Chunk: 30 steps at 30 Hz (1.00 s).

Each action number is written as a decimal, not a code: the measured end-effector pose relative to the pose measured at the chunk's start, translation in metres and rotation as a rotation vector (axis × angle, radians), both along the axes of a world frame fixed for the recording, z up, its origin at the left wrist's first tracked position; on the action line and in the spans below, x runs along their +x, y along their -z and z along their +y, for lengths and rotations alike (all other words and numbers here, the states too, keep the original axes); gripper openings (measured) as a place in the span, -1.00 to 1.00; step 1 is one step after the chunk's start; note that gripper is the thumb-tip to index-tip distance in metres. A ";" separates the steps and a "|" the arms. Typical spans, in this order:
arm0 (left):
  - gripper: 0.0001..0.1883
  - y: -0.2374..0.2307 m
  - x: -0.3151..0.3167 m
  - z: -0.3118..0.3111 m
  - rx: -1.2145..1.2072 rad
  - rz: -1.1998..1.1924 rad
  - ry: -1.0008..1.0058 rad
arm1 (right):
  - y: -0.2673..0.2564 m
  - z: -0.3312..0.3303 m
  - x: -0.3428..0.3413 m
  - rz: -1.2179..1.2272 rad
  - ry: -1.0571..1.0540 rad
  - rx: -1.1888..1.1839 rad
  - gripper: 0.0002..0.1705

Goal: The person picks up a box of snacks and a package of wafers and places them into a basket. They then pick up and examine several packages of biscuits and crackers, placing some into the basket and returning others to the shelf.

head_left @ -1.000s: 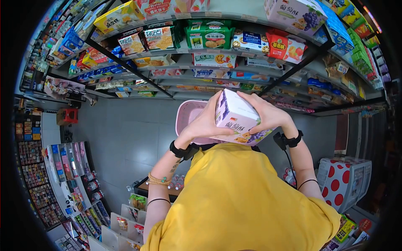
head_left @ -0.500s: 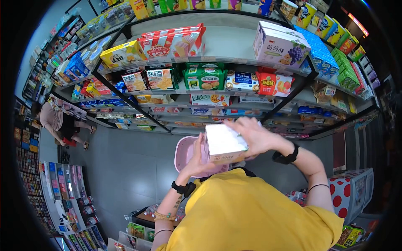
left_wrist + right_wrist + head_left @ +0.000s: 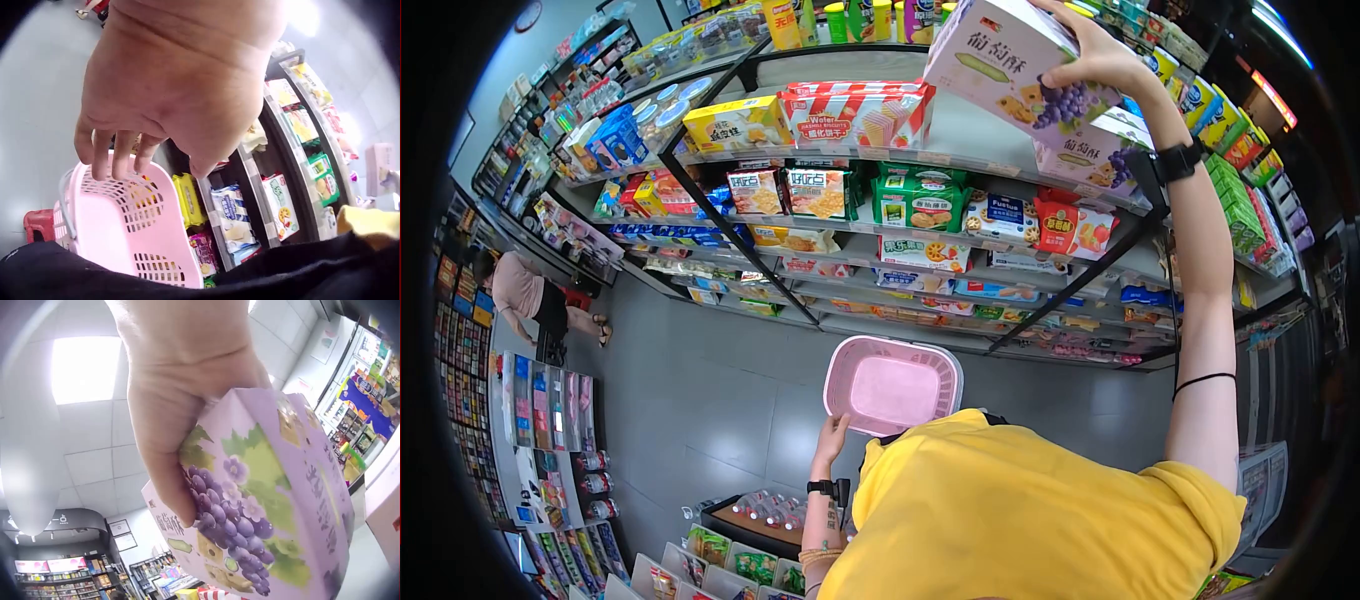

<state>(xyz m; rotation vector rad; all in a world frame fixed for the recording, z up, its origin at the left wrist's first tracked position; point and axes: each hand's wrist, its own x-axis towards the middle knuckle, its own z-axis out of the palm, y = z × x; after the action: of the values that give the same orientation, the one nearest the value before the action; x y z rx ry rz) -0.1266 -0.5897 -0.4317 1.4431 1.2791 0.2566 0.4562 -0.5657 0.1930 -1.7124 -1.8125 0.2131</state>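
My right hand [image 3: 1100, 58] grips a light purple snack box [image 3: 1000, 65] printed with grapes, raised at the top shelf [image 3: 975, 125] on the right. In the right wrist view, the thumb lies across the grape picture on the box [image 3: 250, 487], and the other fingers are hidden behind it. The held box overlaps a matching grape box [image 3: 1090, 160] on that shelf. Down by my body, my left hand [image 3: 832, 438] holds nothing, its fingers loosely bent. The fingertips are close to the rim of a pink plastic basket [image 3: 892, 345]; the left wrist view shows them hanging over it.
Red-striped wafer packs [image 3: 855, 112] and a yellow box [image 3: 738, 125] share the top shelf. Lower shelves carry biscuit packs such as a green one [image 3: 920, 198]. Behind on the left, another person [image 3: 525, 290] bends over. Bottles [image 3: 770, 508] stand beside my left forearm.
Both hands held the box low in front of my body. My left hand has let go and dropped beside the basket, while the right has lifted the box up to the top shelf.
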 end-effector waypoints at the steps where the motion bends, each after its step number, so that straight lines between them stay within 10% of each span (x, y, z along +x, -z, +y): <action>1: -0.37 0.012 -0.008 -0.005 -0.011 0.017 -0.028 | 0.002 0.010 0.008 -0.005 -0.006 0.003 0.33; 9: -0.43 0.080 -0.048 -0.031 -0.066 0.123 -0.164 | 0.052 0.067 0.079 -0.222 -0.013 0.097 0.24; 30: -0.46 0.081 -0.039 -0.017 -0.042 0.147 -0.165 | 0.036 0.079 0.081 -0.302 -0.058 -0.092 0.26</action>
<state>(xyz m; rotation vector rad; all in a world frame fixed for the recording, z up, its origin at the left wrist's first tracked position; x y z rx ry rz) -0.1653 -0.6068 -0.5131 1.3420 1.5181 0.2351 0.5376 -0.4866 0.1569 -1.8362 -2.1004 0.0644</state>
